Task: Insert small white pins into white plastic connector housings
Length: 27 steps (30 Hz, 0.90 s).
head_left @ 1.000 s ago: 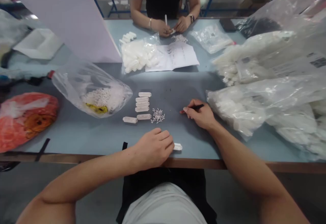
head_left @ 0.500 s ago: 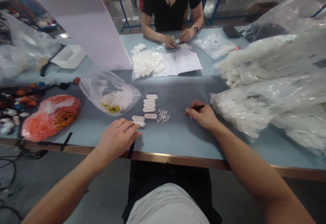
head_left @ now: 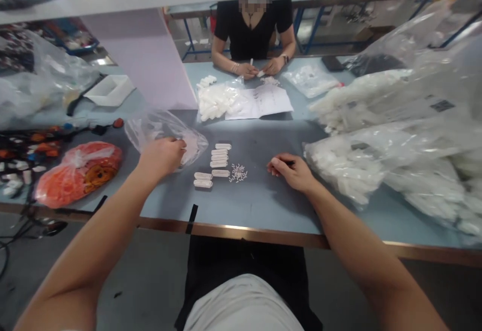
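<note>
My left hand (head_left: pixel 162 157) is over a clear plastic bag (head_left: pixel 201 145) of small white pieces, its fingers curled. What lies under the fingertips is hidden. To the right of that hand are several flat white plastic pieces (head_left: pixel 219 158), most of them in a short column, with two more (head_left: pixel 203 183) nearer the table edge. A small heap of tiny white parts (head_left: pixel 238 173) lies beside them. My right hand (head_left: pixel 294 171) rests on the table right of the heap, closed around a thin black pen-like tool (head_left: pixel 289 163), mostly hidden by the fingers.
Big clear bags of white parts (head_left: pixel 344 168) fill the right side. An orange-filled bag (head_left: pixel 64 175) and tangled wires (head_left: pixel 41 142) lie left. Across the table (head_left: pixel 263 210), a person (head_left: pixel 252 34) handles small white parts behind a paper sheet (head_left: pixel 273 101) and a filled bag (head_left: pixel 218 102).
My left hand has moved up and left, from beside the nearest white pieces to over the clear bag, its fingers now curled. My right hand has stayed nearly in place with the black tool.
</note>
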Available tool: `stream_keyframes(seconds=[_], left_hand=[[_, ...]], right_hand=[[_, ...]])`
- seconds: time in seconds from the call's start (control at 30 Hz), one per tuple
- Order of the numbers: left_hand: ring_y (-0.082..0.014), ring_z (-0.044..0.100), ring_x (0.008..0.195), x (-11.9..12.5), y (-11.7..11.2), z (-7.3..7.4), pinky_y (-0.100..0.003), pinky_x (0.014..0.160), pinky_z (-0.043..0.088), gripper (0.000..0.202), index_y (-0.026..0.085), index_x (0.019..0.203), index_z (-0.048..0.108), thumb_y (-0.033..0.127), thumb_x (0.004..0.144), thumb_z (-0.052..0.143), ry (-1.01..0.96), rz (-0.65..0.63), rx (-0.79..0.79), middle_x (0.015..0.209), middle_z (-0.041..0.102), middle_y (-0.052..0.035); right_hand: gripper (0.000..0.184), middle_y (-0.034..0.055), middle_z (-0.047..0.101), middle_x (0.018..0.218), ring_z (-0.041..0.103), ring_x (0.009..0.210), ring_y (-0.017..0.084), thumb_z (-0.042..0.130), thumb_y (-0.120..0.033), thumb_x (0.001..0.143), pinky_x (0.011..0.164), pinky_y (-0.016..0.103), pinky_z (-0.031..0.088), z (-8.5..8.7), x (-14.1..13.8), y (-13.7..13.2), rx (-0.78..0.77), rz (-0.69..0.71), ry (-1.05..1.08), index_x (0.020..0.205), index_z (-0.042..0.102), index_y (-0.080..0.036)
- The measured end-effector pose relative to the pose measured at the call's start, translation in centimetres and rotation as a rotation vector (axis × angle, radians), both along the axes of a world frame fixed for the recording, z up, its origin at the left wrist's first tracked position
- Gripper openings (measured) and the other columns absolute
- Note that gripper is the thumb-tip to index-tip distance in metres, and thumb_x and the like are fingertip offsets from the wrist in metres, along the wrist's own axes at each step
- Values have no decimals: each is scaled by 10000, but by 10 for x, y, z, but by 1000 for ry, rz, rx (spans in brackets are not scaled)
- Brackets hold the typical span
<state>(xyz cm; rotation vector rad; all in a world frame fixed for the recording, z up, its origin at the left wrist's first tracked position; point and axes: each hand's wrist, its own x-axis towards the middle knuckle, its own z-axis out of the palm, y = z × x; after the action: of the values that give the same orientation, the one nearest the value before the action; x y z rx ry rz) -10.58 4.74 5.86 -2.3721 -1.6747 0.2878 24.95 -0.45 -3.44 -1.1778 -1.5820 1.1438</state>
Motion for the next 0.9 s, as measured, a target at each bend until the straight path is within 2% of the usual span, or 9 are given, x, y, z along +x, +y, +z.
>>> stream_keyframes(seconds=[0.13,0.2,0.37,0.47,0.57,0.7,0.77,0.83,0.9], left_hand=[[-259,660,954,28,2,-7,-345,775,481,341,195,1110,699,333,963,425,-56,-62,48,1076,703,-106],[-233,654,950,40,1,-9,-324,784,478,357,205,1136,690,344,972,405,-128,-114,91,1085,706,-79],[-159,641,870,60,13,-14,-255,802,469,314,239,1084,709,426,944,498,-425,-225,297,956,731,-4],[-142,640,776,67,22,-22,-234,744,468,299,235,1005,732,431,937,516,-568,-195,447,864,739,-3],[-153,656,751,69,27,-37,-230,684,463,279,212,972,742,403,919,545,-624,-240,531,821,743,-21],[-160,684,739,64,31,-54,-230,651,470,211,208,939,746,337,900,584,-644,-369,650,828,753,-19],[-159,691,740,61,30,-58,-229,649,477,190,206,926,744,315,897,591,-653,-410,690,825,754,-15],[-162,693,740,59,28,-61,-235,661,484,201,202,928,742,314,907,576,-648,-416,687,813,751,-16],[-163,694,756,57,26,-64,-240,685,493,226,201,942,740,321,923,550,-638,-406,655,824,751,-22]], right_hand=[[545,48,621,789,597,707,135,416,-535,981,648,283,467,39,10,-13,279,39,-137,655,686,-192],[505,57,620,873,616,778,141,420,-488,995,653,275,475,66,19,-24,409,-43,-216,655,651,-196],[288,32,627,909,625,718,132,375,-417,1025,689,299,521,113,66,-50,668,-734,-264,984,592,-231],[256,38,671,857,648,747,169,392,-384,1016,736,330,511,119,110,-59,605,-1036,-578,1004,587,-219],[217,61,734,884,674,821,233,468,-302,953,748,352,496,116,141,-56,245,-791,-1012,962,669,-220],[382,28,725,1163,661,1028,250,434,-150,900,796,326,485,105,146,-27,-25,-399,-1303,1141,697,-285],[343,68,732,1142,653,1060,272,471,-178,894,802,324,485,97,139,-6,-148,-378,-1429,1122,716,-254],[310,145,717,1153,652,1055,321,546,-294,886,800,351,494,88,134,12,-174,-403,-1453,1113,720,-175],[355,149,712,1170,658,1044,320,642,-349,829,796,335,498,80,132,26,-181,-379,-1455,1124,712,-166]])
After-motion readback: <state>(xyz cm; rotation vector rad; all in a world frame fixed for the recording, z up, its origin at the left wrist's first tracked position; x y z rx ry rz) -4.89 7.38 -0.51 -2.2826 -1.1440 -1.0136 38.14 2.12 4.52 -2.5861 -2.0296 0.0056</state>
